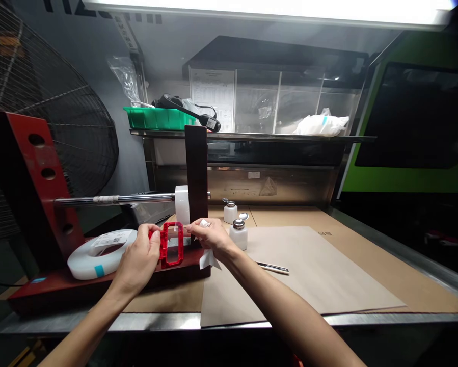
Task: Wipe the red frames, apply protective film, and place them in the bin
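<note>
A red plastic frame [182, 243] with a rounded rectangular window stands upright between my hands. My left hand [142, 255] pinches it by its left side. My right hand [212, 237] is closed on a crumpled white wipe [209, 259], part of which hangs below the fingers. The right fingertips are close to the frame's right edge; whether they touch it I cannot tell. Just beyond my right hand stand a white pump bottle [239, 237] with its metal lid raised and a second white bottle [231, 212].
A red-and-black stand [45, 173] carries a metal rod [137, 199] with a white roll [182, 205]. On its base lies a large tape roll [78, 262]. A utility knife [273, 268] rests on brown paper [308, 275]. Above is a shelf with a green bin [158, 119].
</note>
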`<state>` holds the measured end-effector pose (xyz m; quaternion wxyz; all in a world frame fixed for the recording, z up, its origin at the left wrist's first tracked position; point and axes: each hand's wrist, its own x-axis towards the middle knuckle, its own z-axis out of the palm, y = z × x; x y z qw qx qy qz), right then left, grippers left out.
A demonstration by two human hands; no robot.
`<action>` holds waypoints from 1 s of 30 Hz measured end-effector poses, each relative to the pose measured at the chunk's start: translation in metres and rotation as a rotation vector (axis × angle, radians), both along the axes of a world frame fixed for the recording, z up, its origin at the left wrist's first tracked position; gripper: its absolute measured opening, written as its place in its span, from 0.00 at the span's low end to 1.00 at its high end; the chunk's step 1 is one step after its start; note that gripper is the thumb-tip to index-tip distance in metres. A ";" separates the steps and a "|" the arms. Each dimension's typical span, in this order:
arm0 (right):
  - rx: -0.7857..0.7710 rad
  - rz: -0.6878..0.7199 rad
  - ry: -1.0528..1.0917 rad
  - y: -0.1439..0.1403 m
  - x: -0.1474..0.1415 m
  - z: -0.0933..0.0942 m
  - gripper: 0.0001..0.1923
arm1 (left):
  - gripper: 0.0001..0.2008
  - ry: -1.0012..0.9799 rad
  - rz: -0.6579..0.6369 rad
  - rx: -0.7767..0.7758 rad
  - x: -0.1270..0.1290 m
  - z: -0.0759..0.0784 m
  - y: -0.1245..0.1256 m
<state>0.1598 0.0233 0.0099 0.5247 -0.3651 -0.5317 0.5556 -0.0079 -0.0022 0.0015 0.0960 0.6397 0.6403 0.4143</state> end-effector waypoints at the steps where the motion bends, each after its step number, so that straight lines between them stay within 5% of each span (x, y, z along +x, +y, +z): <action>1: 0.001 -0.006 0.004 0.000 -0.001 0.000 0.11 | 0.12 -0.008 -0.003 -0.003 0.001 0.000 0.000; 15: -0.076 0.071 0.003 -0.045 0.001 -0.015 0.05 | 0.14 -0.200 -0.047 0.012 0.019 -0.005 0.000; 30: 0.176 -0.084 -0.407 -0.054 0.011 -0.021 0.03 | 0.24 -0.304 -0.056 0.098 0.026 -0.004 -0.008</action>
